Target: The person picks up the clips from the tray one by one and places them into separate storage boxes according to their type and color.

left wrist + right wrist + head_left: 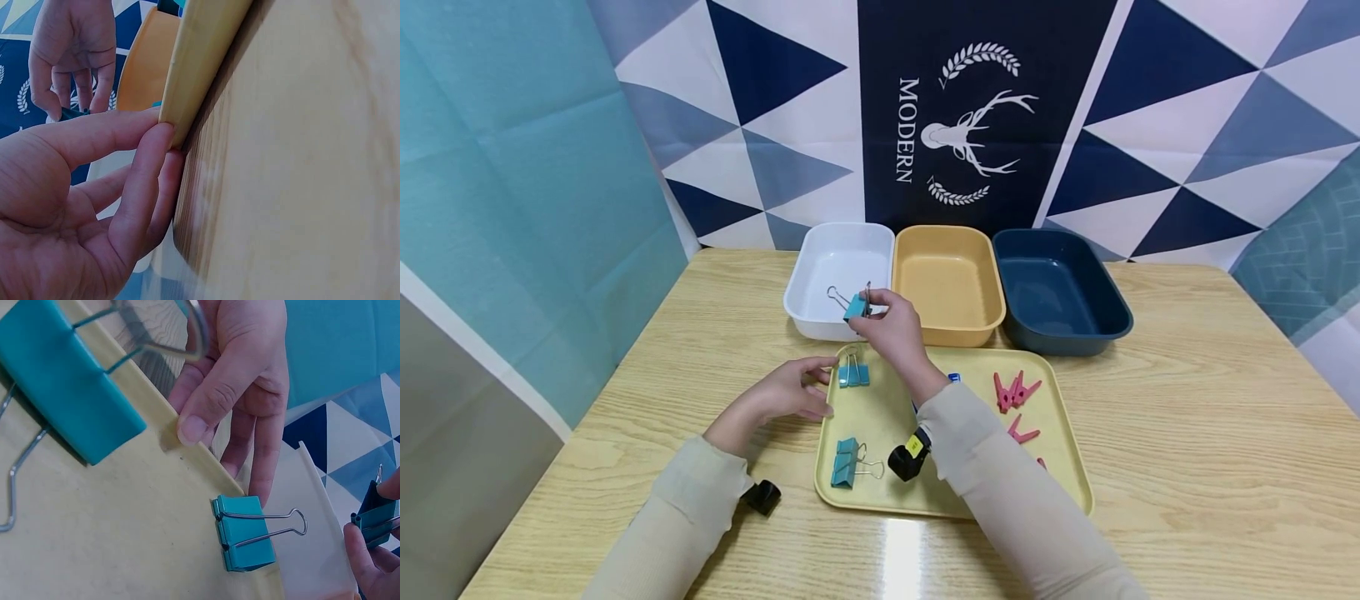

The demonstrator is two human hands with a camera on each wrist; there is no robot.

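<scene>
My right hand (898, 329) pinches a teal binder clip (855, 307) between thumb and fingers, over the front of the white bin (801, 310). The clip's wire handles stick out in the head view. At the yellow tray (880, 433), my left hand (786, 390) grips the left rim, thumb on top and fingers outside, as the right wrist view shows. Close to those fingers, a second teal binder clip (247, 534) lies on the tray. A third teal binder clip (844, 463) lies near the tray's front left corner.
Pink clothespins (1006, 395) lie on the tray's right side, partly hidden by my right sleeve. A small blue object (953, 377) shows beside my right wrist. Behind the tray, a yellow bin (951, 335) and a dark blue bin (1067, 343) stand right of the white one.
</scene>
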